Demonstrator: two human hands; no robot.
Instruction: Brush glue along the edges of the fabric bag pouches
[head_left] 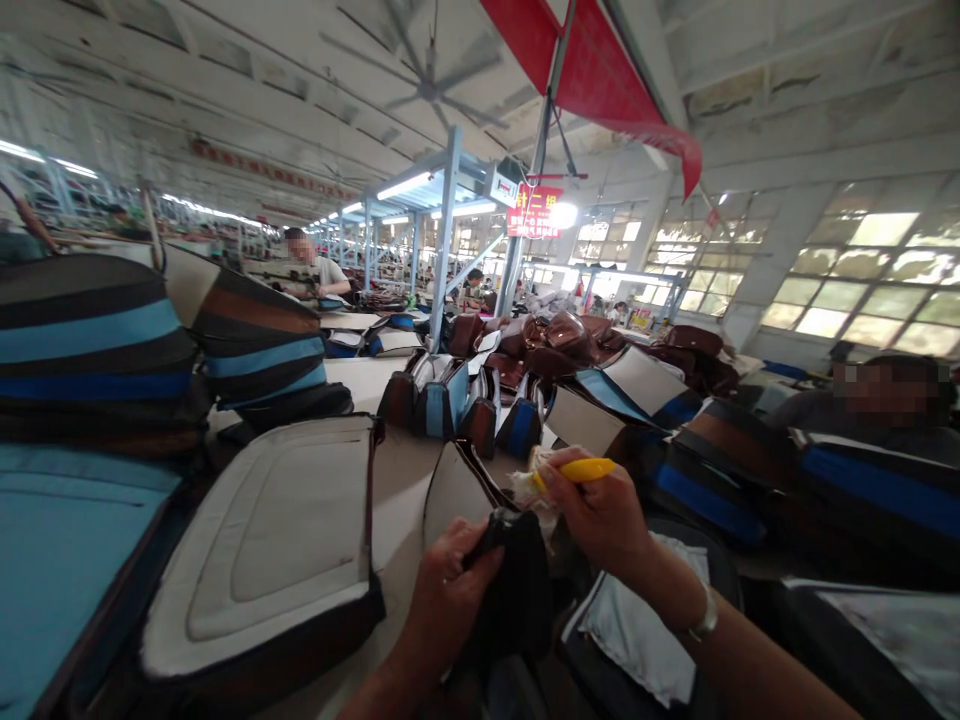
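My left hand (457, 580) grips the edge of a black bag piece (517, 590), thumb and fingers pinched on it at the lower middle. To its right and a little higher, my right hand (600, 505) is closed round a yellow-handled tool (581, 470). The tool's working end is hidden by the fingers and some whitish material (536, 480). A cream panel with a dark zipper edge (454, 490) stands just behind my left hand. Left of it lies a large cream bag (277, 540) with dark sides.
Striped bags (90, 330) are stacked at the left, beside a light blue panel (75, 540). Brown bags (562, 345) pile up at the back. One person (319, 265) works at the far left, another (885, 400) sits at the right behind blue-striped bags.
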